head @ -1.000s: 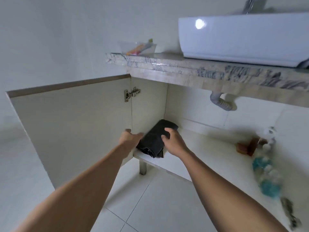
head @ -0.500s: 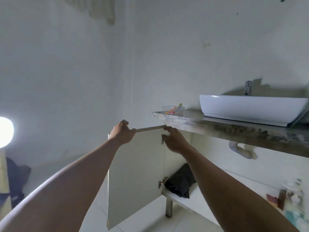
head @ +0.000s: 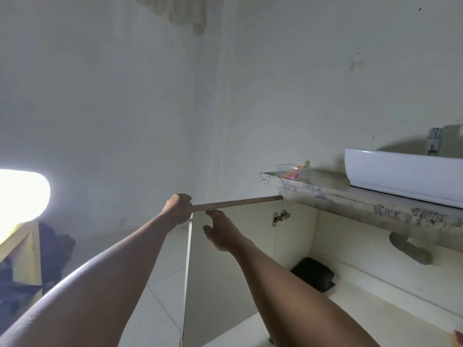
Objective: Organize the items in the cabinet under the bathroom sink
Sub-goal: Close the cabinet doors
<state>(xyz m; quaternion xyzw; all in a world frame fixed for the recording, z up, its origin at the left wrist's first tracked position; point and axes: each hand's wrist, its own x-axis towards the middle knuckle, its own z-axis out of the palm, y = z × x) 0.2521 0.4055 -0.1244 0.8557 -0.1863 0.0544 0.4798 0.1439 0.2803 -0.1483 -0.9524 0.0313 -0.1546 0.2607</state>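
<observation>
The cabinet door (head: 225,259) stands open under the marble counter (head: 325,189). My left hand (head: 178,209) grips the outer top corner of the door. My right hand (head: 220,229) hovers with spread fingers just inside the door, below its top edge; whether it touches the panel I cannot tell. A folded black cloth (head: 314,272) lies at the left end of the cabinet floor (head: 375,319), against the back wall.
A white basin (head: 400,171) and chrome tap (head: 433,144) sit on the counter, with a clear tub of colourful items (head: 293,170) at its left end. A grey drain pipe (head: 408,249) hangs under the counter. A bright light (head: 20,196) and dark clothes (head: 37,266) are far left.
Both hands left the black cloth and rose to the door's top edge. My right hand has since slid left along the door, and the view tilted upward.
</observation>
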